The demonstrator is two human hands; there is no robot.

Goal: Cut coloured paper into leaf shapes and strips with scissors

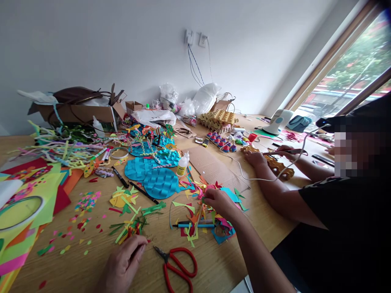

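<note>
My left hand rests at the front of the table with thumb and fingers pinched together. A tiny red bit shows at its fingertips, too small to name. Beside it lie red-handled scissors, and just beyond is a small heap of green and red paper strips. My right hand reaches over a pile of coloured paper scraps, its fingers bent down and closed. What those fingertips hold, if anything, is hidden. A blue woven paper fish and a glue bottle stand beyond the hands.
At right a co-worker's hands handle a brown egg-carton piece, a white cable running past. Coloured paper sheets and a tape roll lie at left. Pipe cleaners, a cardboard sheet and egg trays are farther back.
</note>
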